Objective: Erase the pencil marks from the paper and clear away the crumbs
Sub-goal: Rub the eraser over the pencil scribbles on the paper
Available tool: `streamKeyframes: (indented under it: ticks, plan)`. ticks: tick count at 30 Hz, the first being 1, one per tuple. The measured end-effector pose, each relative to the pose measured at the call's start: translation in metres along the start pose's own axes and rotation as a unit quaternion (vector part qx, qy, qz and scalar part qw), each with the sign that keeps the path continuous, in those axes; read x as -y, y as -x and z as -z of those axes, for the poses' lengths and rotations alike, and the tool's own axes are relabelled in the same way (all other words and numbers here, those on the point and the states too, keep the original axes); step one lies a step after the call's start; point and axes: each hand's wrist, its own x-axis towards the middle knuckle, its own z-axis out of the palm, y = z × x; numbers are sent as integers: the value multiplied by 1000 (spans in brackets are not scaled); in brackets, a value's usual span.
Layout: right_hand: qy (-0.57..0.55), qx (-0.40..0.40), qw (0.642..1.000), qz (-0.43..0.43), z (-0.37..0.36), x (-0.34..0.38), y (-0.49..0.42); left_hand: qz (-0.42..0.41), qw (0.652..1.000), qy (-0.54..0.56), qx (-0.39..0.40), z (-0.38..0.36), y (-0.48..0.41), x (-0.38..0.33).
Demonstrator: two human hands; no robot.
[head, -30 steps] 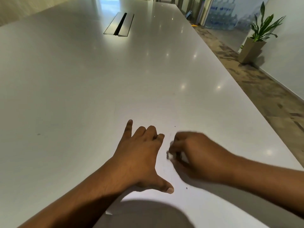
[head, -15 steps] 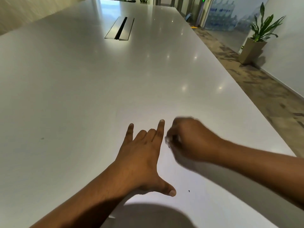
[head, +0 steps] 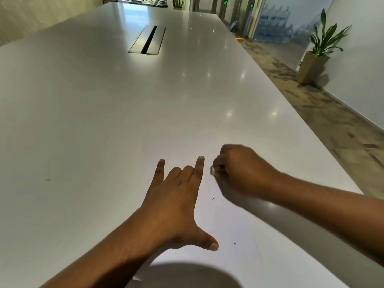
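A white sheet of paper (head: 234,223) lies on the white table (head: 104,121) near its front edge, hard to tell apart from the tabletop. My left hand (head: 176,202) presses flat on the paper's left side, with index and little finger stretched, thumb spread and the middle fingers bent. My right hand (head: 241,171) is blurred with motion and pinches a small white eraser (head: 214,171) just right of my left index fingertip. Two dark crumbs lie on the paper, one crumb (head: 213,198) between the hands and another crumb (head: 234,243) near my left thumb.
A metal cable hatch (head: 148,40) is set into the table far ahead. The table's right edge runs diagonally beside a patterned floor. A potted plant (head: 318,53) stands by the right wall. A round shadow covers the paper's near end.
My right hand with the eraser has moved away from me along the paper, then slightly right. My left index finger has straightened out. The view has tilted up a little.
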Motion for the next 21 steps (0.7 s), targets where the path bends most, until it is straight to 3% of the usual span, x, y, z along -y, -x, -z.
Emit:
streamKeyframes:
  ticks: [3, 5, 10, 14, 19, 21]
  plan:
    - [-16, -6, 1000, 20, -3, 2, 8, 1, 1000, -4, 0, 0, 0, 0]
    - [-30, 43, 996, 66, -6, 19, 26, 2, 1000, -4, 3, 0, -1, 0]
    - [-11, -20, 999, -28, -5, -11, 3, 0, 1000, -14, 0, -1, -1, 0]
    - [-38, 8, 999, 25, -10, 7, 25, 3, 1000, -15, 9, 0, -2, -1]
    - [-36, -29, 997, -54, -8, -19, 9, 5, 1000, -15, 7, 0, -3, -1]
    - [-40, -38, 998, -21, -9, -11, 16, 4, 1000, -12, 6, 0, -2, -1]
